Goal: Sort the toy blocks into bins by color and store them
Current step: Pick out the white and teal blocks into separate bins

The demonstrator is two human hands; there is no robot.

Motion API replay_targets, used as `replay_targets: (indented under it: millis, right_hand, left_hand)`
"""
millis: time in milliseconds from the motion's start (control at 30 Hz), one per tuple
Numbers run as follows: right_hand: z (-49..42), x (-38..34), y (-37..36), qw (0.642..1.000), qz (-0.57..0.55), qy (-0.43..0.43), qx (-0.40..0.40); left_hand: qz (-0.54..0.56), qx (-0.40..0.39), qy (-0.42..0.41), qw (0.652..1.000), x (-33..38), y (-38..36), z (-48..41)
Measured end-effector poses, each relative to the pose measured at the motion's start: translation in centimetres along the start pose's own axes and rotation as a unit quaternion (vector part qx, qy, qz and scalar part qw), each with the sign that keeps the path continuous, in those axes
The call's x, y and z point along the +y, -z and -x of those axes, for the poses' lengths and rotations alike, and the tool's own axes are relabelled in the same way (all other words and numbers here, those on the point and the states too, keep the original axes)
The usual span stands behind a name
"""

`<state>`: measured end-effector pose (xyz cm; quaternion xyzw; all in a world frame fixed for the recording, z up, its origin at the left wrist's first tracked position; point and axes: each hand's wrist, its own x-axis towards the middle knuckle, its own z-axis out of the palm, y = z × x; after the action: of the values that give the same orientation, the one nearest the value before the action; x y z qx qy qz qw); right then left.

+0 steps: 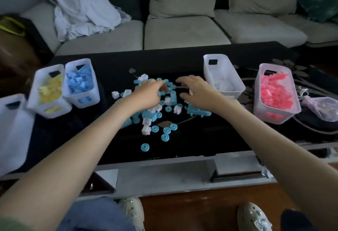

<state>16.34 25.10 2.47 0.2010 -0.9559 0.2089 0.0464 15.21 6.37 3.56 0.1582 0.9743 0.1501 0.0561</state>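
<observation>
A heap of light-blue and white toy blocks lies in the middle of the black table. My left hand is down in the heap, fingers curled over light-blue pieces at its far side. My right hand hovers over the heap's right part, fingers spread and bent, with a white piece showing under the fingers. Translucent bins stand around: yellow blocks, blue blocks, white blocks, pink blocks.
Another white bin stands at the table's left edge. A mesh bag lies right of the pink bin. Behind the table is a sofa with crumpled cloth. My shoes and knees are below the table's near edge.
</observation>
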Motion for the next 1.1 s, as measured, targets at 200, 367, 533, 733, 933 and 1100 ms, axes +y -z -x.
replay_targets:
  millis: [200, 367, 533, 733, 933, 1100]
  right_hand:
    - [-1.1, -6.8, -4.5, 0.985, -0.027, 0.113, -0.127]
    - [-1.2, -9.4, -6.5, 0.972, 0.013, 0.119, -0.201]
    - [-0.9, -9.2, -7.0, 0.972, 0.034, 0.103, -0.207]
    - [-1.0, -9.2, -6.7, 0.984, -0.101, 0.070, -0.127]
    - [-1.8, -8.9, -6.6, 0.882, -0.442, -0.114, -0.114]
    - [-2.2, -8.9, -7.3, 0.846, -0.485, -0.187, -0.119]
  left_hand:
    - [-0.006, -0.004, 0.036, 0.999, -8.2, 1.0, 6.1]
    - [0.027, 0.026, 0.026, 0.999, -10.3, -0.8, 8.6]
    - [-0.010, 0.039, 0.001, 0.999, -10.6, -2.3, 8.6]
    - [-0.063, 0.109, 0.009, 0.992, -10.6, -2.5, 8.4]
    - [-0.027, 0.057, 0.088, 0.994, -11.3, -0.9, 8.5]
    - [0.015, 0.033, 0.087, 0.996, -11.7, -1.3, 8.7]
